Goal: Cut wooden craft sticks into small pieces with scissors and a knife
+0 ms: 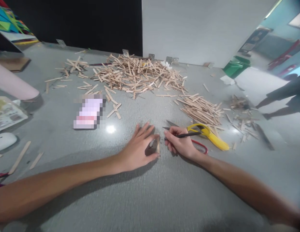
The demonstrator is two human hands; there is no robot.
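Taking the short wooden stick [158,147] as the clock hub: it lay flat on the gray tabletop [140,199], the left hand [137,149] at about 9 o'clock with fingers fanned out, thumb and forefinger pinning it at its two ends. The right hand [181,141] at 3 was curled around a dark pen [183,135], tip just beside the wood, not touching as far as I could tell. Yellow-handled scissors [220,141] lay past that, and the big stick pile [137,72] sat between 11 and 12. My guess: the stick was super light, stiff but snappable, dry rather than slippery, so it probably skidded easily. End-to-end seemed the right hold, leaving the middle free, just no hard squeezing.
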